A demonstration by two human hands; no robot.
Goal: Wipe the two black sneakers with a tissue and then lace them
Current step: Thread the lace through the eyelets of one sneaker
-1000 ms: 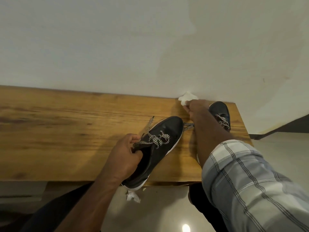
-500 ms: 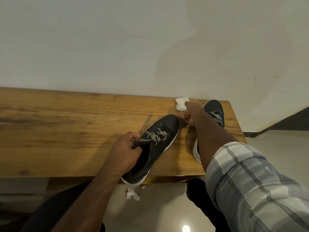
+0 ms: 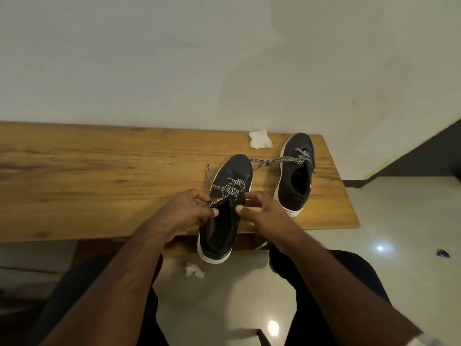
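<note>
The left hand (image 3: 185,212) is pinching the speckled lace (image 3: 230,189) of the near sneaker (image 3: 225,208), apparently steadying it on the bench (image 3: 99,176) edge. The right hand's (image 3: 262,211) curled fingers are gripping its collar; the tissue (image 3: 260,139) is lying by the far sneaker (image 3: 295,176).

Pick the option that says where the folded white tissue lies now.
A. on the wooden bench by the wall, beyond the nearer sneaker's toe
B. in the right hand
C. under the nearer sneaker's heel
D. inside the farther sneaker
A: the folded white tissue lies flat on the wooden bench by the wall, beyond the toe of the nearer sneaker, with neither hand touching it.
</note>
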